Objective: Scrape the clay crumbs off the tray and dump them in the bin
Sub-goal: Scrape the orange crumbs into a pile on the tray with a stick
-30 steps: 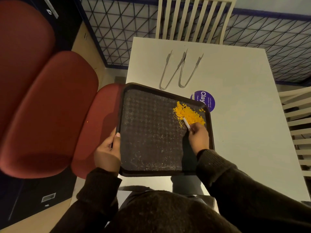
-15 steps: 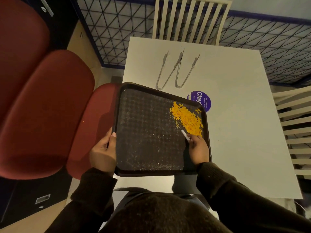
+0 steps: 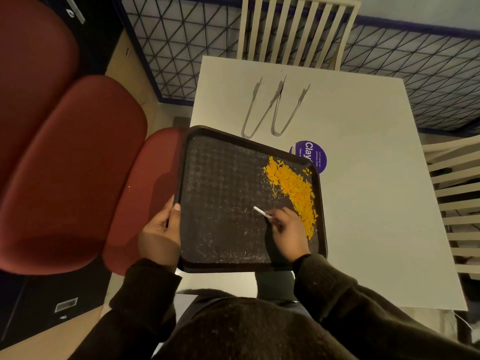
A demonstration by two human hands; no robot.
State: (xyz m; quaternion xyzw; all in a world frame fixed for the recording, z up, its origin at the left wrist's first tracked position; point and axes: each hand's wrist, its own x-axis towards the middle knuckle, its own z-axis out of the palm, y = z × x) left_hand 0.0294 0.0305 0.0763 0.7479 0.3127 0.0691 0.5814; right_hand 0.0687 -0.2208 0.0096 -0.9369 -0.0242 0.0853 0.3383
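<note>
Since half a second ago the right hand (image 3: 289,229) has slid from the tray's (image 3: 220,183) near right corner toward its middle. The white scraper (image 3: 261,211) pinched in its curled fingers has left the near end of the yellow clay crumbs (image 3: 293,185). The crumbs, a rounder heap before, are now a longer band that reaches further toward the tray's near edge. The left hand (image 3: 161,229) has kept its place, clamped on the tray's left rim with the thumb lying over the rim and the fingers underneath.

The scraper's long axis runs on a diagonal. Its free tip points toward the tray's far left corner and sits over the dusty bare middle, apart from the crumbs. The crumb band lies inside the tray along the right rim, its long axis running from the far end, slightly inward, down to the near right. The right hand touches its near end.

The tray sits skewed on the table (image 3: 363,178). Its left side overhangs toward a red seat (image 3: 78,165), and its far right corner covers part of a purple sticker (image 3: 311,154). Whether the tray rests flat cannot be told. Beyond the tray's far edge lie two metal tongs (image 3: 280,94).
</note>
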